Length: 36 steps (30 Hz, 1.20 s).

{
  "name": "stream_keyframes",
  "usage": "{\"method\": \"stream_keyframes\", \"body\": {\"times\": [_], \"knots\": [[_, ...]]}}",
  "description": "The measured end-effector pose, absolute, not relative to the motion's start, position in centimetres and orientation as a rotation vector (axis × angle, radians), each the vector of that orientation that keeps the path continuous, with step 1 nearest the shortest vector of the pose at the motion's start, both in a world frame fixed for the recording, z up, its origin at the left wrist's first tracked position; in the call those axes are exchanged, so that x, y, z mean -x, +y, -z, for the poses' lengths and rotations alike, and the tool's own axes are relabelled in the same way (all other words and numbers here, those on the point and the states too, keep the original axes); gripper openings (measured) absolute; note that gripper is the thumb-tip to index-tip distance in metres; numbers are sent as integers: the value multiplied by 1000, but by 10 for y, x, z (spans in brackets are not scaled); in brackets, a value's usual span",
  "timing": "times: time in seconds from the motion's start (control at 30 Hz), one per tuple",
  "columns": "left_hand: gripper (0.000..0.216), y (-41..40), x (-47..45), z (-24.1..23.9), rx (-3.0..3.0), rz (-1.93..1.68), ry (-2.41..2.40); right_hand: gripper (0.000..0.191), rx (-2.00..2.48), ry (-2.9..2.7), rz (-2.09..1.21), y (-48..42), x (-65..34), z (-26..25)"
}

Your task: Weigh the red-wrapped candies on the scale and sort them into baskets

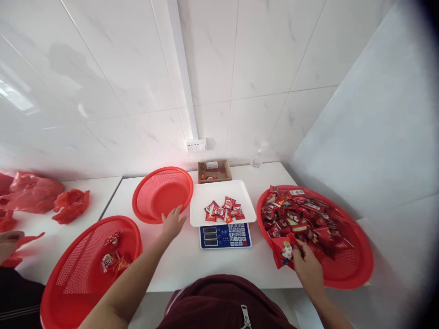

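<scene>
My right hand [308,267] pinches a red snack packet [283,250] at the near left rim of the right red basket [356,269]. Many red and dark wrapped snacks [302,219] fill that basket. My left hand [173,224] has its fingers apart at the near right rim of the back red basket [144,192], left of the scale; whether it touches the rim I cannot tell. Several red packets [224,210] lie on the white tray [199,201] of the weighing scale [225,236], whose blue keypad faces me.
At the front left, another red basket [68,256] holds a few packets [111,260]. A small cardboard box [214,177] and a clear plastic bottle [256,159] stand by the wall. Red plastic bags [36,192] lie far left, near another person's hand [8,244].
</scene>
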<state>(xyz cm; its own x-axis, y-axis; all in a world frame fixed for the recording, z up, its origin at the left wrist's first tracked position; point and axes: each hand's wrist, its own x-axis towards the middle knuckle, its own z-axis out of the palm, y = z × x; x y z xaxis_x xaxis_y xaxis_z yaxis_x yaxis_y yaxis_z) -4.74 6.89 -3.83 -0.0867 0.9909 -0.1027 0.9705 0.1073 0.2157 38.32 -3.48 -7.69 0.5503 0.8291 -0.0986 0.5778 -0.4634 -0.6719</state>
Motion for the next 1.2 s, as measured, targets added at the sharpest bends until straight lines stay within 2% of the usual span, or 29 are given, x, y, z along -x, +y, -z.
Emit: {"method": "stream_keyframes", "body": {"times": [0.13, 0.27, 0.43, 0.63, 0.87, 1.13, 1.2], "knots": [[60, 67, -10, 43, -2268, -267, 1883, 58, 2209, -1140, -542, -34, -385, 80], [63, 79, -58, 51, -2453, -178, 1537, 57, 2176, -1128, -548, -34, -384, 82], [57, 102, -77, 52, -2598, -20, 1456, 58, 2176, -1087, -558, -34, -382, 79], [56, 120, -69, 47, -2651, -19, 1407, 59, 2198, -1078, -570, -34, -380, 76], [43, 129, -67, 49, -2538, -101, 1579, 58, 2203, -1094, -590, -34, -379, 72], [46, 139, 17, 8, -2150, -508, 2202, 58, 2197, -1075, -626, -34, -379, 68], [49, 138, 36, 3, -2085, -505, 2306, 58, 2186, -1072, -624, -35, -379, 70]]}}
